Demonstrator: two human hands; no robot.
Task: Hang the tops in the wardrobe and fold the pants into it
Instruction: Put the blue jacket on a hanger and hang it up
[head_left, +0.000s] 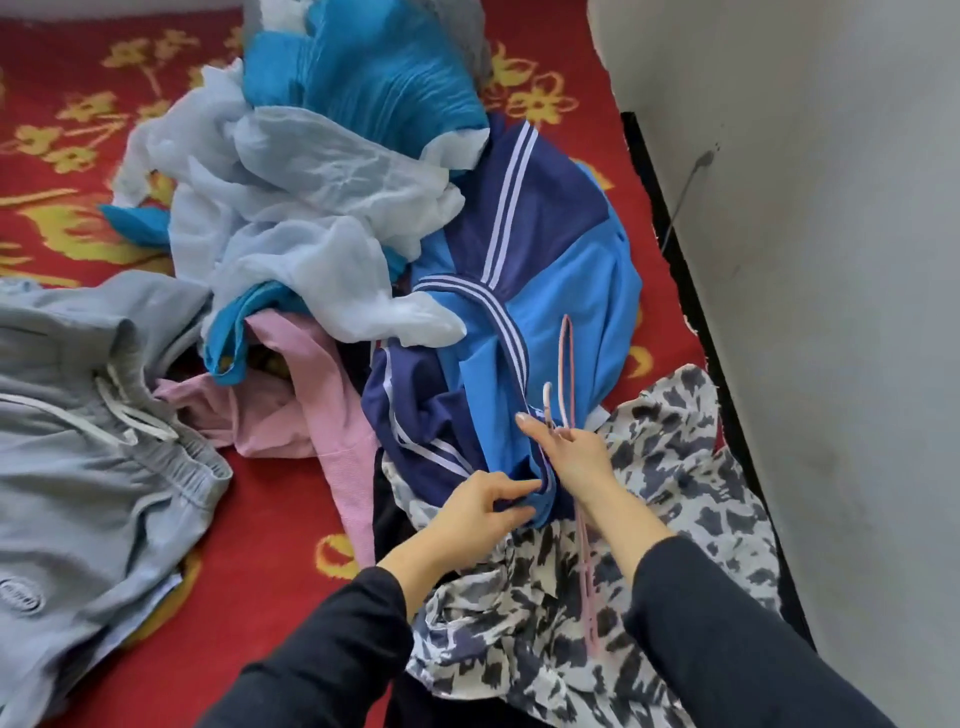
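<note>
A red cover (280, 493) with yellow flowers meets a grey-white wall (831, 260) edged by a black strip (644, 166)

Bare red bedspread (280, 499) is left open between the grey pants (78, 441) and the pink garment (317, 415), and a wider stretch is left at the upper left. The middle is blocked by heaped pale sheer fabric (291, 208) and the blue striped jacket (561, 312). The right is closed off by the grey wall (831, 260) (only a narrow red strip is left beside it). The near edge is covered by the spotted garment (701, 467), over which the left hand (478, 506), right hand (576, 457) and a pink hanger (586, 571) are crowded.
</note>
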